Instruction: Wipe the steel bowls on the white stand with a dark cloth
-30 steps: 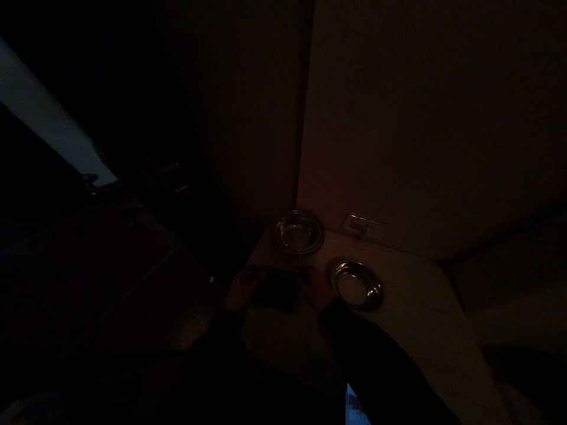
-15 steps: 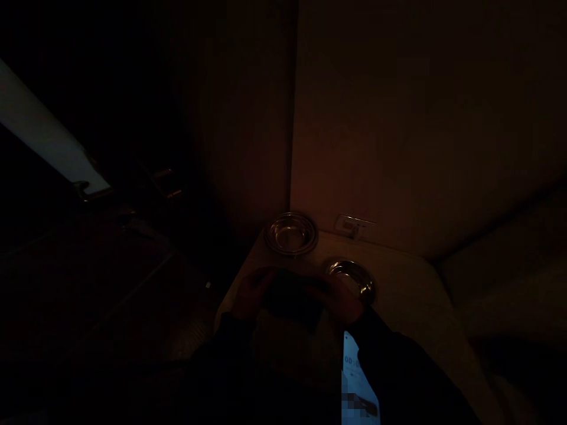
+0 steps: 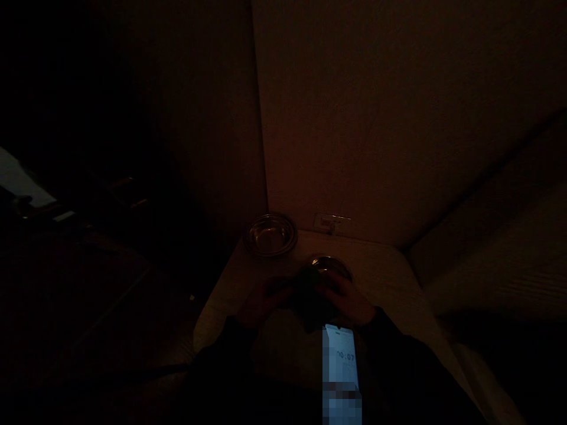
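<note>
The scene is very dark. A dark, greenish cloth (image 3: 310, 301) hangs between my two hands over the table, its lower part drooping to a point. On its left side my left hand (image 3: 259, 302) is closed with the fingers curled onto it. From the other side my right hand (image 3: 349, 300) grips it too, though shadow hides most fingertips. Just behind the cloth and my right hand lies a shiny metal bowl (image 3: 328, 262), partly covered by them. Farther back on the left sits another round metal bowl (image 3: 271, 237), apparently stacked in others.
A lit phone (image 3: 344, 359) with a timer display lies in front of my right hand. The pale table (image 3: 376, 260) stands in a corner against the wall, which carries a socket plate (image 3: 332, 223). Dark floor (image 3: 119, 307) drops away beyond its left edge.
The view has shifted, so the bowls now appear farther left and more of the phone shows. My hands have bunched the cloth, which now covers part of the nearer bowl.
</note>
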Motion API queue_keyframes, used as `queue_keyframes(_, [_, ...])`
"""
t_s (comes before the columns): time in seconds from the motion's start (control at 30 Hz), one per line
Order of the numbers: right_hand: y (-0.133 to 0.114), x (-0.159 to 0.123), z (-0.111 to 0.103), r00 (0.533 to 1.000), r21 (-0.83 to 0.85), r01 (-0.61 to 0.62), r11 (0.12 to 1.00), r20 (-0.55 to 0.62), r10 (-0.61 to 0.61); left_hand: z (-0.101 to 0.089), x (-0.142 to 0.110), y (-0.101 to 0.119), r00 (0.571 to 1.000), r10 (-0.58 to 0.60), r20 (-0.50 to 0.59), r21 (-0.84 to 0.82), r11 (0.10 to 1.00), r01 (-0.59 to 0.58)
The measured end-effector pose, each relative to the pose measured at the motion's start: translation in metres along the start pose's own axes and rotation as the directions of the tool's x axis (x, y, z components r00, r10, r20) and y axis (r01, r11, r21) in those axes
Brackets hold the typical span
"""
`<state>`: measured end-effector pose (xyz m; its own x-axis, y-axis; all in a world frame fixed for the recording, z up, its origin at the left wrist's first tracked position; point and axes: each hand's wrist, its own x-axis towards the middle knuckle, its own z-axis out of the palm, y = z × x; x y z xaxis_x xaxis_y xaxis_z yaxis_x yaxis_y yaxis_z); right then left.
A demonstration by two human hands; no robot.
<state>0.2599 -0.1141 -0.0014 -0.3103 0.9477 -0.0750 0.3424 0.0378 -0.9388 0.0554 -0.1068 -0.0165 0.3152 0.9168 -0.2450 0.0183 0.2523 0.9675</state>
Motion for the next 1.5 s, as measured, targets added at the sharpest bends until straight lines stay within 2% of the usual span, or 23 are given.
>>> queue_keyframes(0.2, [0.012, -0.012, -0.008, 0.997, 0.093, -0.068, 0.993, -0.04, 0.072, 0.019, 0.01, -0.005, 1.0, 0.008, 0.018, 0.003, 1.0, -0.008])
queue_keyframes(0.3, [0.016, -0.017, -0.023, 0.98, 0.083, -0.1, 0.992, -0.162, 0.112, 0.021, 0.016, -0.011, 0.996, -0.05, -0.068, -0.096, 0.994, 0.044])
queue_keyframes(0.37, [0.019, -0.02, -0.037, 0.941, 0.045, -0.108, 0.993, -0.317, 0.117, 0.019, 0.02, -0.019, 0.977, -0.15, -0.154, -0.174, 0.977, 0.123])
queue_keyframes(0.43, [0.02, -0.021, -0.05, 0.872, -0.041, -0.101, 0.994, -0.485, 0.068, 0.02, 0.026, -0.027, 0.949, -0.219, -0.225, -0.222, 0.96, 0.169])
queue_keyframes(0.5, [0.021, -0.021, -0.058, 0.807, -0.18, -0.098, 0.979, -0.59, -0.028, 0.023, 0.032, -0.035, 0.94, -0.221, -0.261, -0.208, 0.963, 0.169])
queue_keyframes(0.53, [0.022, -0.02, -0.059, 0.792, -0.264, -0.1, 0.959, -0.604, -0.083, 0.027, 0.036, -0.038, 0.943, -0.201, -0.266, -0.174, 0.972, 0.158])
queue_keyframes(0.63, [0.027, -0.018, -0.056, 0.821, -0.528, -0.091, 0.844, -0.519, -0.236, 0.039, 0.047, -0.043, 0.973, -0.078, -0.217, -0.008, 0.997, 0.078])
queue_keyframes(0.77, [0.034, -0.014, -0.046, 0.865, -0.781, -0.07, 0.621, -0.358, -0.353, 0.053, 0.059, -0.041, 0.985, 0.033, -0.169, 0.133, 0.991, -0.011])
queue_keyframes(0.83, [0.036, -0.01, -0.04, 0.912, -0.858, -0.066, 0.509, -0.259, -0.318, 0.055, 0.062, -0.042, 0.981, 0.026, -0.192, 0.157, 0.988, 0.004])
queue_keyframes(0.93, [0.038, 0.001, -0.028, 0.984, -0.91, -0.068, 0.41, -0.129, -0.121, 0.057, 0.065, -0.045, 0.978, -0.005, -0.209, 0.147, 0.988, 0.037])
queue_keyframes(1.03, [0.04, 0.013, -0.015, 0.994, -0.897, -0.112, 0.428, -0.105, 0.042, 0.058, 0.065, -0.049, 0.982, -0.046, -0.185, 0.075, 0.995, 0.061])
queue_keyframes(1.2, [0.047, 0.033, -0.004, 0.983, -0.822, -0.177, 0.541, -0.123, 0.134, 0.062, 0.065, -0.054, 0.974, 0.032, -0.223, -0.004, 0.999, -0.034])
queue_keyframes(1.27, [0.048, 0.038, -0.003, 0.984, -0.797, -0.164, 0.581, -0.091, 0.152, 0.061, 0.066, -0.057, 0.972, 0.039, -0.231, -0.011, 0.999, -0.043])
queue_keyframes(1.4, [0.045, 0.035, -0.006, 0.982, -0.738, 0.018, 0.675, 0.139, 0.126, 0.058, 0.068, -0.062, 0.971, 0.086, -0.224, 0.028, 0.996, -0.082])
queue_keyframes(1.5, [0.043, 0.031, -0.012, 0.943, -0.677, 0.162, 0.718, 0.321, 0.09, 0.057, 0.069, -0.063, 0.962, 0.106, -0.253, 0.039, 0.994, -0.1])
